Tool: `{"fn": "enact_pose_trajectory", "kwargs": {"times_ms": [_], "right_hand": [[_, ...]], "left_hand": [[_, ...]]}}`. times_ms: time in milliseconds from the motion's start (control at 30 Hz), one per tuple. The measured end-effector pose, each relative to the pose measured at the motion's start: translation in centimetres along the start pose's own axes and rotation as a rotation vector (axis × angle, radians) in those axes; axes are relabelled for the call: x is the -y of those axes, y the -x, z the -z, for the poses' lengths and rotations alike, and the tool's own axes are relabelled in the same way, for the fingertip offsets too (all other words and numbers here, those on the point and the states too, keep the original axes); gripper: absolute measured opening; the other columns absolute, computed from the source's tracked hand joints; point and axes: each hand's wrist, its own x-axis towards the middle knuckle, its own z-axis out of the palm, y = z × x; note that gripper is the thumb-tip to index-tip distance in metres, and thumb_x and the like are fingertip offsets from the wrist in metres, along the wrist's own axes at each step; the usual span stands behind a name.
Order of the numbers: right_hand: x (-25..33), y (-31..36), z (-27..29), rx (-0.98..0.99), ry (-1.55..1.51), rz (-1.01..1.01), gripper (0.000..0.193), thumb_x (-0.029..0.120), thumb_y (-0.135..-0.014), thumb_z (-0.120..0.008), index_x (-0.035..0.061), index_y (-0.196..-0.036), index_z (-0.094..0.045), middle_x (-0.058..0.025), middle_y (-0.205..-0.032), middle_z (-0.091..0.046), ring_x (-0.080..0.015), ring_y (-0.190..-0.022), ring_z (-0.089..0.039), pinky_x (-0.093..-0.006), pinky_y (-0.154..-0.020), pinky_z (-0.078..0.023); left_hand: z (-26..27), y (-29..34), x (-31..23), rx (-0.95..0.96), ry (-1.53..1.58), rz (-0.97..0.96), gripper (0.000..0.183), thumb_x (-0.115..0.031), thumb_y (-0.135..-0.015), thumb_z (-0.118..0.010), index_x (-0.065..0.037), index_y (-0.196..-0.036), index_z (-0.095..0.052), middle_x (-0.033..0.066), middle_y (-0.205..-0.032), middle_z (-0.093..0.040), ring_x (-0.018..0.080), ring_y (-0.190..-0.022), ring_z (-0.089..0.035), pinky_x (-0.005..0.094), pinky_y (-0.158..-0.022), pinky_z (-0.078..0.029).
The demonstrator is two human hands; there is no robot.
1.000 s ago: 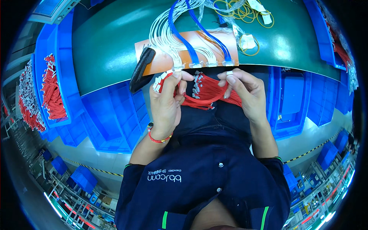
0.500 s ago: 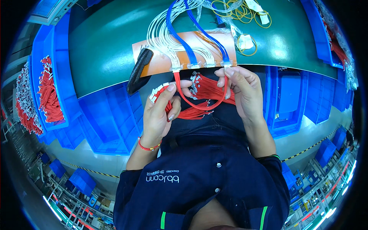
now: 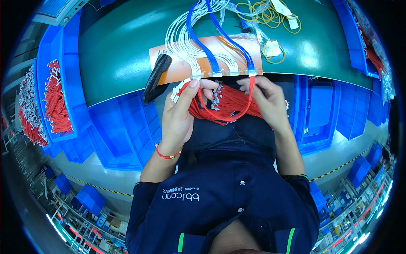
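My left hand (image 3: 179,112) is closed round several short red cables with white connectors (image 3: 176,92) poking out past the thumb. Its thumb tip and index finger touch the left end of a looped red cable (image 3: 224,121), by the board's edge. That loop hangs between two connectors on the orange-brown board (image 3: 237,44); its right end meets the white connector (image 3: 251,73) under blue wires (image 3: 241,51). Beside that end, my right hand (image 3: 270,101) has loosely bent fingers, some passing behind the red cable, and grips nothing visible. Further red cables (image 3: 237,101) lie in a bundle beneath the loop.
A black padded piece (image 3: 156,78) sits at the board's left edge on the green table (image 3: 118,55). White wires (image 3: 177,34) run back from the board. Yellow wire coils (image 3: 258,12) lie behind. Blue bins (image 3: 69,84) with red cables stand left; more blue bins (image 3: 317,110) are at right.
My left hand has moved up to the loop's left end. My right hand has let go of the right connector and shifted slightly, its fingers now behind the cable.
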Motion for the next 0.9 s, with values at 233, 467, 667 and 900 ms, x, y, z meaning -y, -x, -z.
{"fn": "enact_pose_trajectory", "kwargs": {"times_ms": [233, 467, 667, 900], "right_hand": [[-2.6, -1.1, -1.6, 0.054, 0.6, 0.165, 0.013, 0.008, -0.088, -0.069, -0.0008, -0.098, -0.069, -0.0132, -0.095, -0.07, -0.0274, -0.093, -0.067, -0.0378, -0.082, -0.052], [-2.3, -0.7, -1.6, -0.023, 0.491, 0.163, 0.013, 0.009, -0.091, -0.068, -0.0005, -0.099, -0.066, -0.0095, -0.093, -0.069, -0.0213, -0.086, -0.066, -0.0337, -0.079, -0.052], [-1.4, 0.1, -1.4, 0.023, -0.019, 0.046, 0.01, 0.006, -0.094, -0.061, -0.0014, -0.101, -0.061, -0.0063, -0.089, -0.066, -0.0126, -0.082, -0.062, -0.0281, -0.074, -0.051], [1.4, 1.0, -1.9, 0.157, -0.139, 0.025, 0.007, 0.007, -0.098, -0.059, 0.0005, -0.101, -0.057, -0.0037, -0.09, -0.063, -0.0069, -0.079, -0.058, -0.0236, -0.07, -0.049]], "left_hand": [[-0.3, -0.1, 0.1, -0.001, 0.103, 0.015, 0.039, -0.025, -0.105, -0.047, 0.006, -0.102, -0.069, 0.0031, -0.077, -0.059, 0.0097, -0.073, -0.055, 0.0259, -0.071, -0.047], [-0.2, 0.7, -0.2, 0.09, 0.234, 0.208, 0.039, -0.026, -0.106, -0.046, 0.004, -0.087, -0.063, -0.0043, -0.059, -0.038, 0.0051, -0.049, -0.033, 0.0236, -0.046, -0.027], [-0.5, 3.3, 2.0, 0.37, 0.385, 0.549, 0.041, -0.027, -0.106, -0.045, 0.003, -0.082, -0.061, -0.0062, -0.056, -0.033, 0.0042, -0.047, -0.028, 0.0243, -0.045, -0.022], [-1.2, 2.9, 1.8, 0.044, 0.131, 0.207, 0.031, -0.018, -0.101, -0.055, 0.005, -0.121, -0.06, -0.0072, -0.065, -0.038, 0.0022, -0.052, -0.031, 0.0207, -0.048, -0.024]]}}
